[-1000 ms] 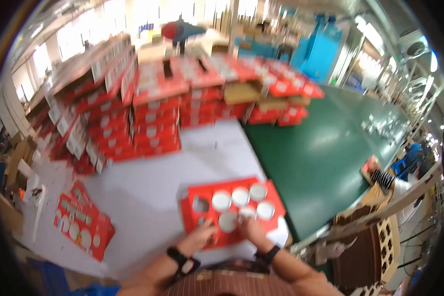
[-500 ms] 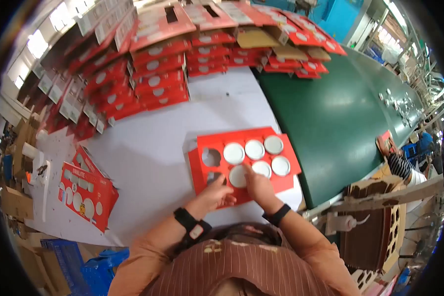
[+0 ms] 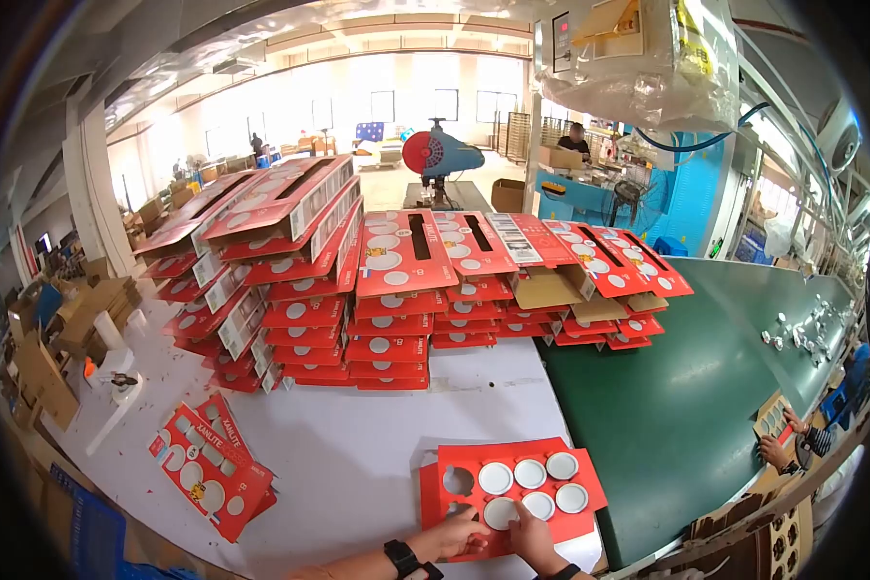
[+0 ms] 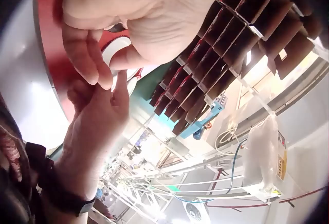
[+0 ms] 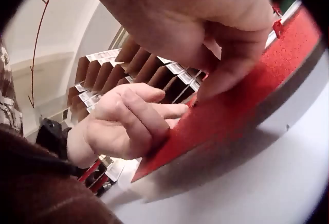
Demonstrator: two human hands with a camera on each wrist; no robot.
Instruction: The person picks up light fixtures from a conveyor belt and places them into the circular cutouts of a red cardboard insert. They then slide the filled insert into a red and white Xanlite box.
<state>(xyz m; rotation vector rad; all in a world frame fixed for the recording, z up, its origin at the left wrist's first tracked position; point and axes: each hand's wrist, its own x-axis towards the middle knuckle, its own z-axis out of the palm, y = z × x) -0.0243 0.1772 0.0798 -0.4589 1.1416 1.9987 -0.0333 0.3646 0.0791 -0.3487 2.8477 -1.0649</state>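
In the head view, a red card with round cutouts (image 3: 575,525) lies near the table's front edge, carrying several white round discs. My left hand (image 3: 452,535) is at the near-left disc (image 3: 500,513), its fingers and thumb bent about the disc's edge in the left wrist view. From the other side my right hand (image 3: 534,543) pinches at that disc's near-right edge, thumb uppermost. The right wrist view has both hands low over the card (image 5: 226,116), with the disc hidden behind the fingers. Two cutouts on the card's left, one of them a dark hole (image 3: 457,479), hold no disc.
Stacked red boxes (image 3: 396,266) line the far side of the white table (image 3: 358,464). Flat printed packages (image 3: 213,469) lie at left. A green conveyor belt (image 3: 667,406) runs along the right, with small loose parts and another person's hands (image 3: 781,440) at its far edge.
The head view has tilted up, so the card sits lower in it. My right hand has shifted left from the near-middle disc to the near-left one, and my left hand has come closer to it.
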